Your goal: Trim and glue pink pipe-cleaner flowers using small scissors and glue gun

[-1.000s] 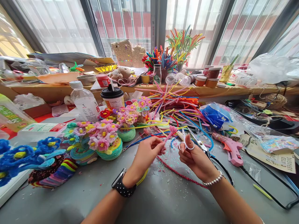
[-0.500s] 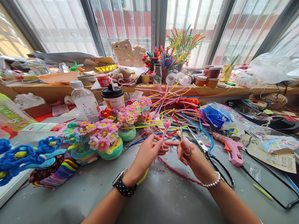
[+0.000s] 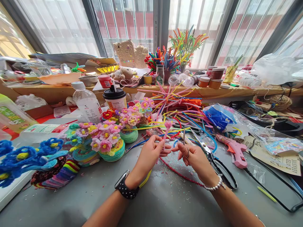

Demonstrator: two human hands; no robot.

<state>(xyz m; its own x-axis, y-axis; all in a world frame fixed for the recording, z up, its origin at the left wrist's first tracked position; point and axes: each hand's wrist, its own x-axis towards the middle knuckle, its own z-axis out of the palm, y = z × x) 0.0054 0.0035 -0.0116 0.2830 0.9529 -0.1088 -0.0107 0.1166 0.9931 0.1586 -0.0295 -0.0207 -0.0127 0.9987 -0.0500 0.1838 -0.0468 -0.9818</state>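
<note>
The wide grey table lies in front of the window. On it is a loose heap of many-coloured, thin fuzzy pipe cleaners, and I place all the other things by this heap. To its front left is a round yellow-and-green pot with pink fuzzy flowers. In front of the heap, the left hand has its fingers closed around the stem of a pink fuzzy pipe-cleaner flower, which stands nearly upright. Beside it, the right hand holds small metal scissors, with the blades pointing up. To the front right of the heap are large scissors with black handles, and further right, a pink plastic glue gun.
</note>
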